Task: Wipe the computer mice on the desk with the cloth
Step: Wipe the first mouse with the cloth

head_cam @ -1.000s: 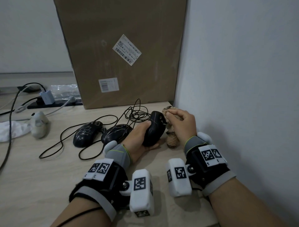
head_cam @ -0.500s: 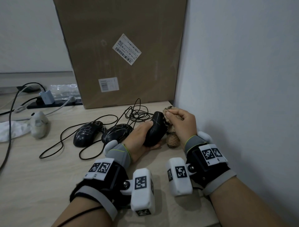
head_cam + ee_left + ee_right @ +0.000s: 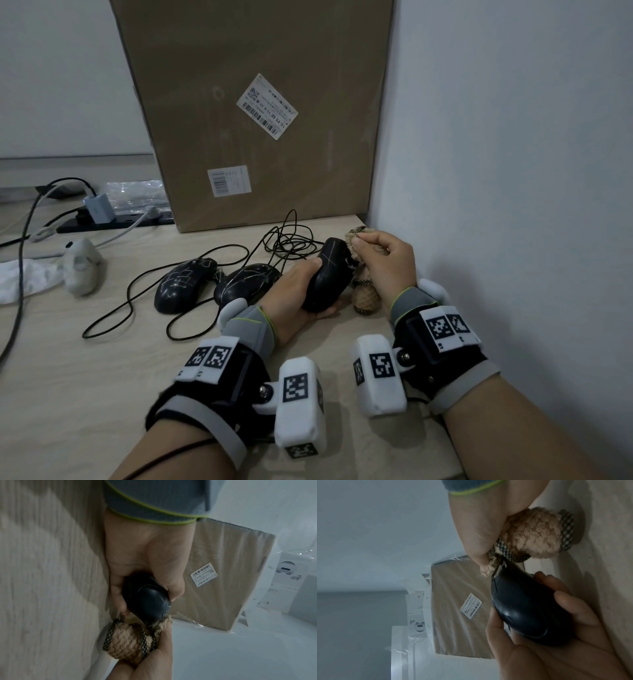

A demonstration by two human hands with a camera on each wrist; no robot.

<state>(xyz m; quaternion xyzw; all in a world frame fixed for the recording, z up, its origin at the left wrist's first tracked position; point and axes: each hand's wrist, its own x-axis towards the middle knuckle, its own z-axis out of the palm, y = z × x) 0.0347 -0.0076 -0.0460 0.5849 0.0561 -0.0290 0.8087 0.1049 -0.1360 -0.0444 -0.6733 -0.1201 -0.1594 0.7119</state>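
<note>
— What do we record as changed over the last second?

— Very little. Our left hand point(image 3: 301, 291) holds the same black mouse point(image 3: 329, 274) tilted up off the desk point(image 3: 85, 377), fingers and thumb wrapped round its body. Our right hand point(image 3: 387, 263) pinches the fuzzy tan cloth point(image 3: 364, 294) against the mouse's front end, where it was a second ago; the cloth's upper fold has shifted only slightly.

— Meaning for the task?

— We judge the wiping of this mouse is mid-stroke, worked in short rubs at the nose. One pale line remains on its back.

— And the others?

— Two more black mice point(image 3: 186, 284) lie on the desk just left of our left hand, both marked with pale scribbles, apparently unwiped. We judge most of the job remains.
</note>
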